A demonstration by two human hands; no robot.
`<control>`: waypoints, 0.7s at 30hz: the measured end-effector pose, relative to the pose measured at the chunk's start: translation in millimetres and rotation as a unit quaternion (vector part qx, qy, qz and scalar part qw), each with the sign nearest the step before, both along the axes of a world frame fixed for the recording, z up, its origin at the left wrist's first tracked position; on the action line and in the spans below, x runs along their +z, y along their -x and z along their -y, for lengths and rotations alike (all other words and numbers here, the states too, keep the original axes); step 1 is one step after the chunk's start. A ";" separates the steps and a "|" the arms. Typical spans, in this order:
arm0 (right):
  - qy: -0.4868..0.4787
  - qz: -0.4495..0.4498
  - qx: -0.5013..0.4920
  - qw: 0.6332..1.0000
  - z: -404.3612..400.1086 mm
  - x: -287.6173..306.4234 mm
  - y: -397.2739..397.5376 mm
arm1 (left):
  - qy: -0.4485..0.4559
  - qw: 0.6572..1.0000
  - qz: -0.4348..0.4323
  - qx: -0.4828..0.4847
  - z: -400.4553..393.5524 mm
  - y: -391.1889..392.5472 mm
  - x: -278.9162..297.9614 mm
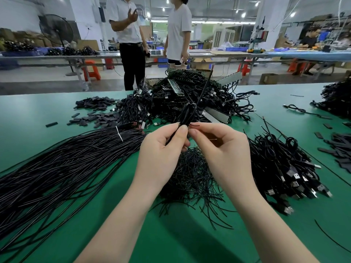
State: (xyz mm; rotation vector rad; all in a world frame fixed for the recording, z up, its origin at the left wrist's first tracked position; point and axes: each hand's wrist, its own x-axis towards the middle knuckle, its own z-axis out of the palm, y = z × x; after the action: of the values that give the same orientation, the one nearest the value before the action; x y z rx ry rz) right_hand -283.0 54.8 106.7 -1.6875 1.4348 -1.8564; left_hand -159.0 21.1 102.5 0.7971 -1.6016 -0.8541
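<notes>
Pinching a looped black cable [187,120], the left hand [161,149] holds it above the green table [38,114] centre; the right hand [222,149] pinches a thin tie wire [194,125] just right of it.

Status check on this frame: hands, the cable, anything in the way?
Left hand pinches looped black cable, held above green table. Right hand pinches thin wire end beside the loop. Nothing between hands; cable piles lie below and around.
</notes>
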 end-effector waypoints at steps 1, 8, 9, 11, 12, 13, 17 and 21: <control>0.007 -0.025 -0.015 1.000 -0.6 1.0 0.7 | -0.001 1.000 0.000 -0.001 -0.5 0.4 0.4; 0.063 -0.116 -0.102 0.986 -2.3 2.1 1.3 | -0.031 0.999 0.013 -0.003 -7.0 2.9 7.0; 0.084 -0.133 -0.114 0.981 -2.0 1.1 0.3 | -0.035 0.999 0.015 0.002 -8.8 3.4 8.5; 0.121 -0.167 -0.131 0.970 -0.3 -2.0 -0.9 | -0.046 0.999 0.013 0.009 -12.1 4.1 11.5; 0.134 -0.180 -0.133 0.965 0.8 -3.6 -0.5 | -0.051 0.999 0.011 0.012 -13.2 4.0 12.4; 0.147 -0.197 -0.132 0.960 2.1 -5.4 0.6 | -0.055 0.998 0.011 0.014 -13.8 3.7 13.2; 0.182 -0.264 -0.135 0.938 5.4 -10.9 7.3 | -0.082 0.997 0.010 -0.009 -14.6 1.0 14.0; 0.196 -0.286 -0.123 0.930 7.4 -10.1 14.9 | -0.159 0.984 -0.036 -0.068 -14.9 -0.9 17.7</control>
State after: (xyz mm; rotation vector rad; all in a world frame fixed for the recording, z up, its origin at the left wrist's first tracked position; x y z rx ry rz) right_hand -297.8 47.4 96.6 -2.5085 1.6131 -1.9759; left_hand -158.2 36.1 120.2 0.8742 -1.4881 -1.2457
